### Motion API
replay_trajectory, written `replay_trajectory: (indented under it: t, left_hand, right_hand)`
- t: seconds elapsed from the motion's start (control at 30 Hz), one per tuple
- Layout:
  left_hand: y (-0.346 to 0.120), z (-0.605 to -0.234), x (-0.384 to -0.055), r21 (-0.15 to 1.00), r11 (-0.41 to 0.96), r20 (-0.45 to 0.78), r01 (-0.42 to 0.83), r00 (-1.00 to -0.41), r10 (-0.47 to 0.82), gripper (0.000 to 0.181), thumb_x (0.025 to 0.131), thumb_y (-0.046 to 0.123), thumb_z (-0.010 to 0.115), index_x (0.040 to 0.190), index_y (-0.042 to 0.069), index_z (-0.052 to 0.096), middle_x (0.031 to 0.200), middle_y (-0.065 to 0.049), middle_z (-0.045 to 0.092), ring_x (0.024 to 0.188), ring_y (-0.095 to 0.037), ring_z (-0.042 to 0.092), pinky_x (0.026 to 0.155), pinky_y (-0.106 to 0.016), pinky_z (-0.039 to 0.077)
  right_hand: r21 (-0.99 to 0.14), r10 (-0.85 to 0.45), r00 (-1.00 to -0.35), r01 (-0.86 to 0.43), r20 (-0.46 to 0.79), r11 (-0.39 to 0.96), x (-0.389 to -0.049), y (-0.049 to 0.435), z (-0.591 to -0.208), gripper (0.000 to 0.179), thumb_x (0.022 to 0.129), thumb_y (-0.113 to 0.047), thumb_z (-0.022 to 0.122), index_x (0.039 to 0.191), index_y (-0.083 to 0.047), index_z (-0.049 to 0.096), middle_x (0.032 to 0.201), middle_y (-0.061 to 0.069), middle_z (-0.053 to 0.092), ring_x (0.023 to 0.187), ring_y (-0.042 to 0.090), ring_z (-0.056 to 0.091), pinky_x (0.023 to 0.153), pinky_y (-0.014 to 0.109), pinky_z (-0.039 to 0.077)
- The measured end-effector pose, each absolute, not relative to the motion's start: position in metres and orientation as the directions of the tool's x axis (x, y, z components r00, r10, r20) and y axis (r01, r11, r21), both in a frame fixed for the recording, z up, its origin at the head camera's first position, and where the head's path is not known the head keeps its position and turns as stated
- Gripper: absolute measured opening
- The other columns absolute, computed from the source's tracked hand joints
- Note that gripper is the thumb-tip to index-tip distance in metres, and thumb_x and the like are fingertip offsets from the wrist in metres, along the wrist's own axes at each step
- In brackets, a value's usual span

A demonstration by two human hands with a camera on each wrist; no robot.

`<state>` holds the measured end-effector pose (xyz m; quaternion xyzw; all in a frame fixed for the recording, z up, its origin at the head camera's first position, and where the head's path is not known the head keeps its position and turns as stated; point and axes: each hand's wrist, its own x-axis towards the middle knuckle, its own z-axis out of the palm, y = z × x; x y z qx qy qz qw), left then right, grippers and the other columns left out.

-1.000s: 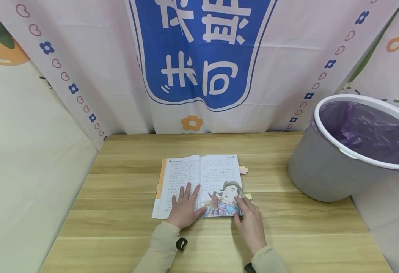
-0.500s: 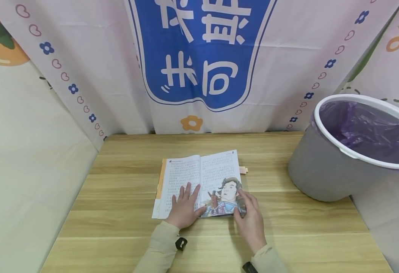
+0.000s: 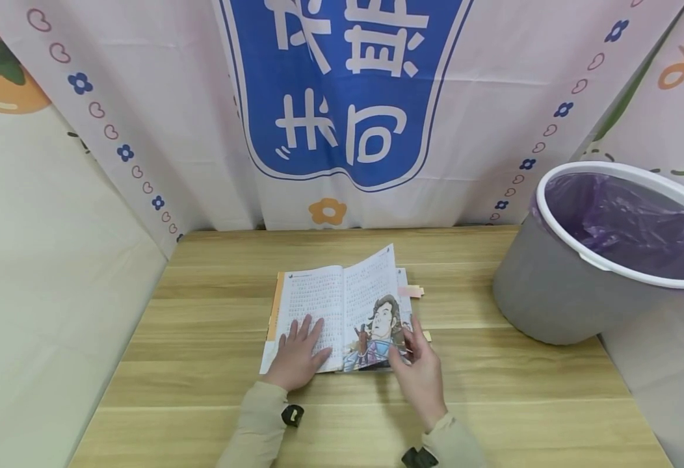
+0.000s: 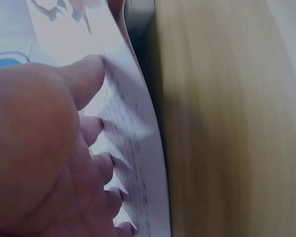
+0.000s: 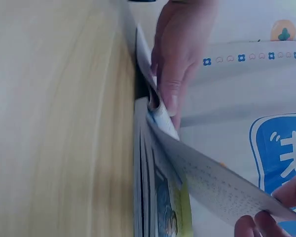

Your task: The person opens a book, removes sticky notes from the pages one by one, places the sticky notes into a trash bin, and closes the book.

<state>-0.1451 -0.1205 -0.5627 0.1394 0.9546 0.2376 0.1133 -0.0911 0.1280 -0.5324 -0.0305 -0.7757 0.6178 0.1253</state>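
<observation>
An open book [image 3: 313, 292] with printed text lies on the table, and a drawn figure fills the lower part of its right page [image 3: 374, 286]. My left hand [image 3: 296, 354] rests on the left page with its fingers spread; in the left wrist view its fingertips [image 4: 96, 74] press the paper. My right hand [image 3: 420, 374] pinches the outer edge of the right page between thumb and fingers. That page is lifted and slants up from the book, as the right wrist view shows, with another page [image 5: 168, 207] visible beneath.
A grey bin [image 3: 558, 292] with a white rim and purple liner stands on the right of the wooden table [image 3: 201, 390]. Pink and yellow tabs [image 3: 412, 291] stick out of the book's right side. A printed curtain [image 3: 201, 130] hangs behind the table.
The right page has risen off the book and swung leftward, held by my right hand, which moved slightly left. My left hand has slid left on its page.
</observation>
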Motion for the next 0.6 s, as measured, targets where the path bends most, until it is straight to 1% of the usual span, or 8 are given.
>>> replay_trajectory:
  t: [0.1,0.2,0.3,0.4,0.47,0.6]
  left_hand:
    - [-0.131,-0.566,-0.145,0.491,0.846,-0.152,0.206,-0.936,0.316,0.068,0.102,0.042,0.051,0.156,0.008,0.029,0.162,-0.02,0.015,0.146,-0.047,0.007,0.113,-0.069,0.008]
    - [-0.14,-0.566,-0.145,0.493,0.848,-0.159,0.197,-0.937,0.311,0.068,0.101,0.04,0.053,0.156,0.008,0.03,0.162,-0.02,0.015,0.147,-0.047,0.005,0.113,-0.068,0.007]
    - [-0.146,-0.563,-0.145,0.494,0.848,-0.156,0.192,-0.94,0.304,0.067,0.101,0.038,0.055,0.155,0.007,0.032,0.162,-0.021,0.016,0.146,-0.049,0.005,0.113,-0.068,0.008]
    - [-0.15,-0.562,-0.144,0.489,0.851,-0.158,0.19,-0.941,0.301,0.067,0.1,0.037,0.056,0.155,0.006,0.032,0.161,-0.022,0.016,0.146,-0.049,0.005,0.113,-0.068,0.008]
    - [-0.152,-0.562,-0.144,0.489,0.851,-0.158,0.19,-0.941,0.3,0.067,0.1,0.037,0.056,0.154,0.005,0.032,0.161,-0.022,0.015,0.146,-0.049,0.005,0.113,-0.068,0.008]
    - [-0.156,-0.563,-0.144,0.48,0.857,-0.157,0.186,-0.943,0.292,0.067,0.1,0.037,0.056,0.154,0.006,0.032,0.161,-0.022,0.016,0.146,-0.049,0.005,0.112,-0.07,0.007]
  right_hand:
    - [-0.961,0.163,-0.974,-0.115,0.159,0.253,-0.092,0.122,-0.531,0.07,0.088,0.004,0.068,0.151,-0.009,0.041,0.141,0.021,0.052,0.122,0.035,0.057,0.087,0.03,0.055]
    - [-0.928,0.093,-0.977,-0.152,0.194,0.34,-0.095,0.114,-0.53,0.074,0.089,0.003,0.067,0.154,-0.015,0.038,0.147,0.016,0.047,0.126,0.033,0.054,0.09,0.032,0.054]
    - [-0.849,0.003,-0.967,-0.221,0.254,0.479,-0.098,0.106,-0.531,0.08,0.085,0.003,0.067,0.155,-0.019,0.036,0.151,0.011,0.044,0.13,0.031,0.05,0.098,0.039,0.05]
    - [-0.749,-0.093,-0.952,-0.288,0.292,0.597,-0.101,0.098,-0.534,0.086,0.079,0.004,0.068,0.155,-0.021,0.036,0.154,0.01,0.039,0.132,0.033,0.048,0.102,0.046,0.046]
    - [-0.696,-0.148,-0.947,-0.312,0.287,0.647,-0.104,0.094,-0.536,0.089,0.077,0.004,0.069,0.155,-0.024,0.036,0.157,0.01,0.034,0.134,0.035,0.044,0.104,0.048,0.044]
    - [-0.618,-0.233,-0.942,-0.335,0.242,0.711,-0.107,0.085,-0.538,0.092,0.076,0.002,0.072,0.155,-0.029,0.036,0.159,0.015,0.029,0.134,0.039,0.044,0.1,0.054,0.046]
